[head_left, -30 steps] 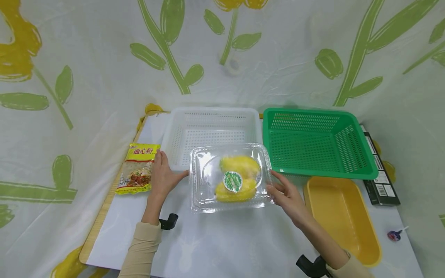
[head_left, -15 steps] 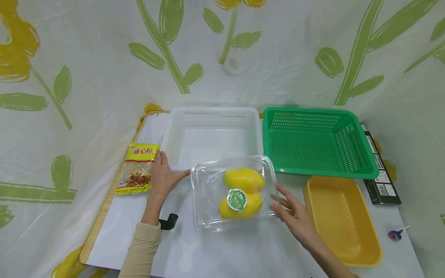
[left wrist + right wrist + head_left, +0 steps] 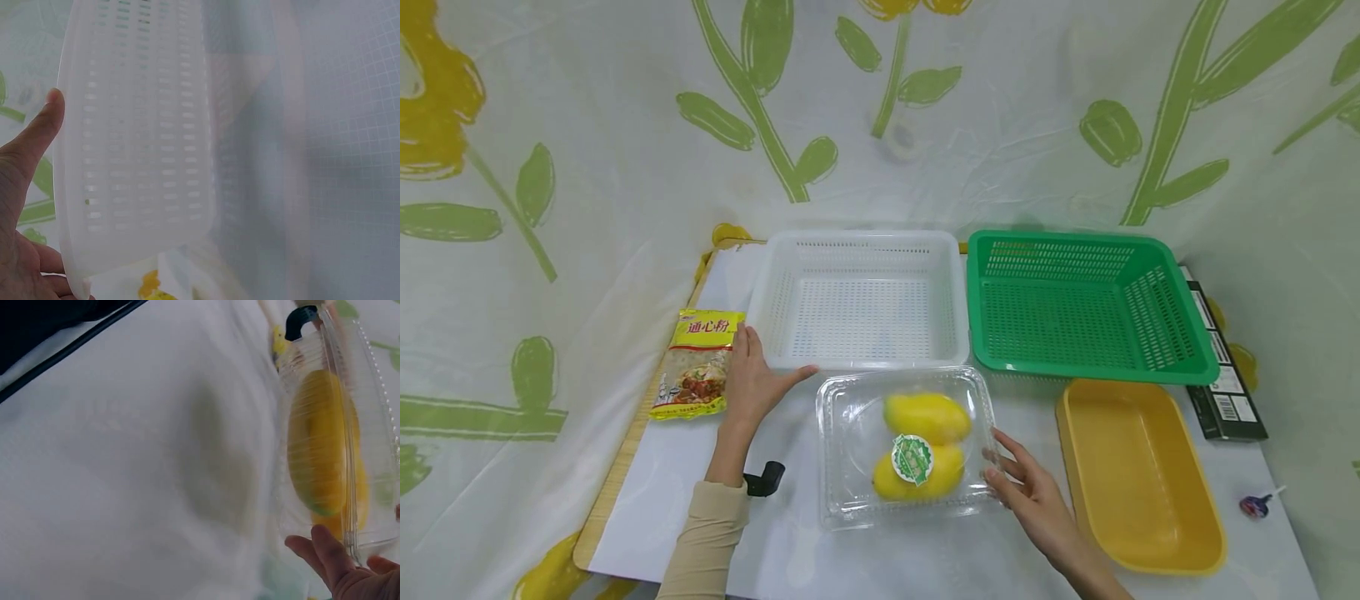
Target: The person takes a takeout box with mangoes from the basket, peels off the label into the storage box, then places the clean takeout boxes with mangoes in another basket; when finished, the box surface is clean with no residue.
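In the head view, a clear box [image 3: 853, 433] holds two mangoes [image 3: 928, 418] in front of the white basket [image 3: 865, 308], its right edge pinched in the right hand's [image 3: 1033, 496] grip. A green basket [image 3: 1052, 317] and a yellow tub [image 3: 1142, 475] stand to the right. The box sits nearer the person than a second ago.

The left wrist view shows the left hand [image 3: 754, 382] at the white basket's rim, grip spread apart.

In the right wrist view, mangoes show through the box's side.

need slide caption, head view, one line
Right hand holds a clear container of two yellow fruits before a white basket; left hand at its near-left corner.
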The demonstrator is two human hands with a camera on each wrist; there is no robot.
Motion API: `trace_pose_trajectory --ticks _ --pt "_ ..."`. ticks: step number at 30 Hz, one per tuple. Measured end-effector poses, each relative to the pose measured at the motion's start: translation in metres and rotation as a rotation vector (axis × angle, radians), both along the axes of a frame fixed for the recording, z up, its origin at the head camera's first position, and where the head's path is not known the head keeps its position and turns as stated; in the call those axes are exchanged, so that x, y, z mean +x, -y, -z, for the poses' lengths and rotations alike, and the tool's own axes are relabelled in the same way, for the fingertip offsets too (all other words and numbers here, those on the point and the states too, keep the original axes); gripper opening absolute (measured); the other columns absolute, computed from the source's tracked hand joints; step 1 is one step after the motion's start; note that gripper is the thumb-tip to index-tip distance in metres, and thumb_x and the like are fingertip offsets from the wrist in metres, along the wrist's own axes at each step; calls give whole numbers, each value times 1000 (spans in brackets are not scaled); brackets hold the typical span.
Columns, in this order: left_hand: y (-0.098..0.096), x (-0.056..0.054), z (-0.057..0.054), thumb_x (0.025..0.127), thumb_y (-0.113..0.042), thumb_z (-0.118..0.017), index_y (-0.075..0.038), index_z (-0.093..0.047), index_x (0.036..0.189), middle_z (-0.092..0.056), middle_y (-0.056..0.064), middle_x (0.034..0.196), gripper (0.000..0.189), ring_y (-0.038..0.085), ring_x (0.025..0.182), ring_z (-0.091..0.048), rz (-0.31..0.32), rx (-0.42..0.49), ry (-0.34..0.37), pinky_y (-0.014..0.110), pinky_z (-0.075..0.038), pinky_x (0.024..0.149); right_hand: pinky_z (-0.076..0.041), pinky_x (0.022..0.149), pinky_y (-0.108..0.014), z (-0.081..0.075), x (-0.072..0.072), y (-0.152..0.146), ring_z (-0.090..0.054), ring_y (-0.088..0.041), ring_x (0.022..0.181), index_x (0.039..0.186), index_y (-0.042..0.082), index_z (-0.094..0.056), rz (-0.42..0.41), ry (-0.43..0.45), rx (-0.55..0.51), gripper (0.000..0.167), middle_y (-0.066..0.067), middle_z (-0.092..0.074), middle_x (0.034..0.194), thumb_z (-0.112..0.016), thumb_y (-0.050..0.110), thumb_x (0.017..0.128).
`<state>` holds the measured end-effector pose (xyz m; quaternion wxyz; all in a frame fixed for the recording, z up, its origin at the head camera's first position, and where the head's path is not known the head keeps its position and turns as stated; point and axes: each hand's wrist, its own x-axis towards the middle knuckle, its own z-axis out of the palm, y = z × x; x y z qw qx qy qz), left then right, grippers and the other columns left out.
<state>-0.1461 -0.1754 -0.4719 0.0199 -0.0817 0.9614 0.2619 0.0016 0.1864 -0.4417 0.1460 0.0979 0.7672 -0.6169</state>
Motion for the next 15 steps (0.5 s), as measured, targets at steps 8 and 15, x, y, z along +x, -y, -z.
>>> trace_pose_trajectory --ticks 8,15 --pt "-1 1 -1 67 -63 -77 7 -2 151 2 24 160 132 41 148 -5 -3 20 0 58 -20 117 -59 78 -31 15 9 -3 -67 -34 106 145 8 -39 53 44 34 52 -31 -54 132 -57 12 96" --pt "-1 3 -1 67 -62 -77 7 -2 151 3 24 160 132 41 148 -4 0 31 -10 58 -19 117 -59 81 -37 26 16 -5 -65 -38 108 146 9 -37 60 110 79 54 -31 -52 135 -56 17 97"
